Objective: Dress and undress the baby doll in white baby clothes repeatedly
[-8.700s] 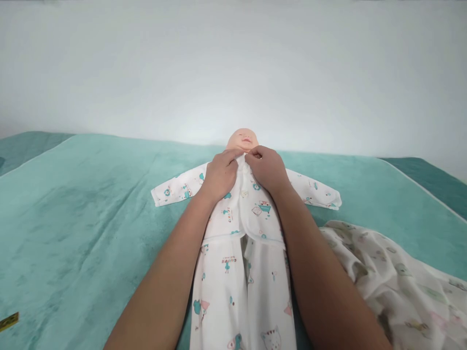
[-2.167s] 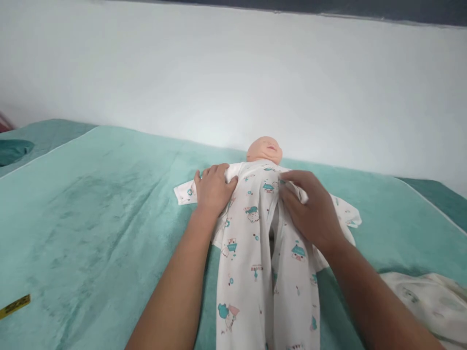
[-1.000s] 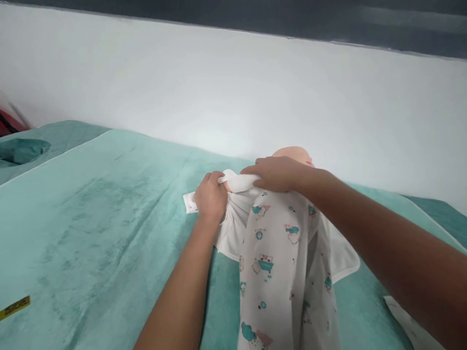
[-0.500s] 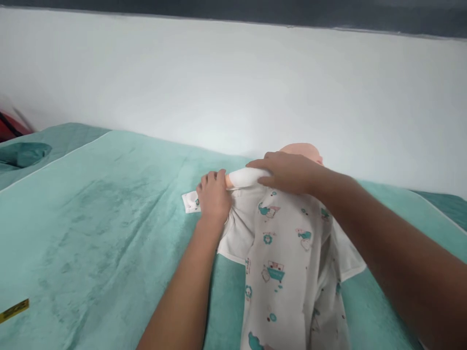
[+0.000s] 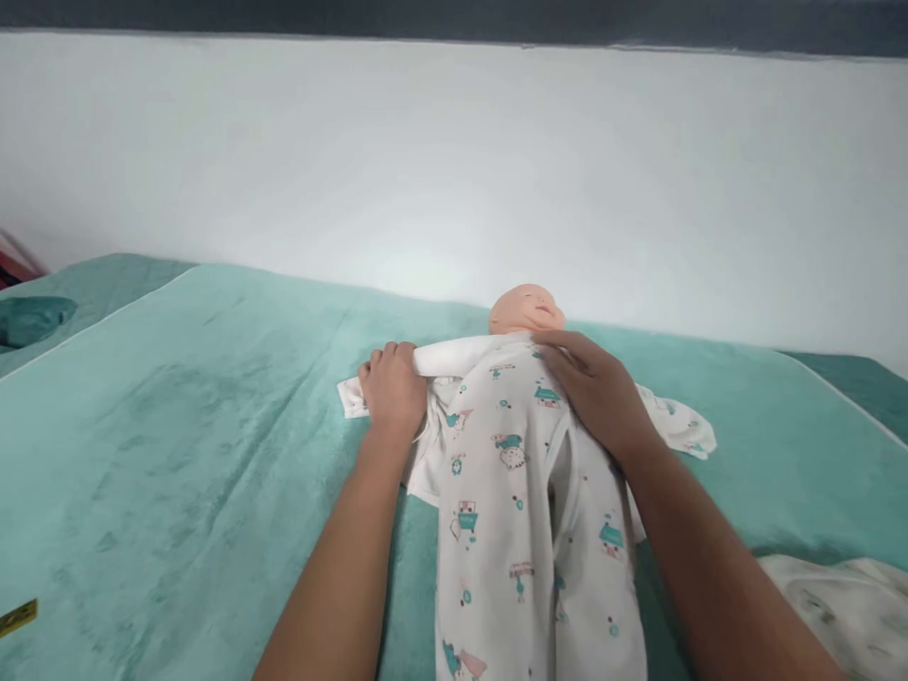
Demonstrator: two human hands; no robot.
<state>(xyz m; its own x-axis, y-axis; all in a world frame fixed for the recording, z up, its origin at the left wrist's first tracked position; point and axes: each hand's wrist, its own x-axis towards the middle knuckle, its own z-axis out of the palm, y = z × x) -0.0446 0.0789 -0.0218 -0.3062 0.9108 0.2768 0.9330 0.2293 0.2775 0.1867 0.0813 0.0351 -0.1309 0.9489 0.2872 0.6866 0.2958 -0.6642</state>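
A baby doll lies on its back with its head toward the wall. Over its body is a white baby romper with small teal and pink prints, its legs stretching toward me. A plain white sleeve covers the doll's arm on the left. My left hand is closed around the end of that arm, hiding the doll's hand. On the upper chest of the romper rests my right hand, fingers stretched out and fingertips by the neckline. A printed white shirt lies spread beneath, sleeves out to both sides.
A teal padded mat covers the surface up to a white wall. Crumpled white cloth lies at the lower right. A yellow label is at the lower left edge.
My right hand has moved from the sleeved arm to the romper's chest near the neckline. The doll's face now shows. My left hand keeps hold of the arm's end. The view has shifted right.
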